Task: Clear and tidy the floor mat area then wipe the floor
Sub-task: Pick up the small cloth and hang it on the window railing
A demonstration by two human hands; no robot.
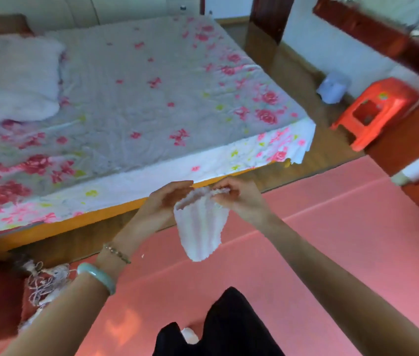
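Observation:
A small white cloth (200,227) hangs in the air above the pink floor mat (331,240). My right hand (239,196) pinches its top edge with curled fingers. My left hand (167,199) holds the cloth's upper left part, fingers bent around it. Both hands are in front of the bed's near edge. The mat covers the floor below and to the right of my arms.
A bed (139,98) with a flowered sheet and a white pillow (18,78) fills the upper left. A red plastic stool (375,109) stands at the right by a pale bin (333,87). A mop head (46,283) lies at the lower left. My dark-clothed legs (226,327) are below.

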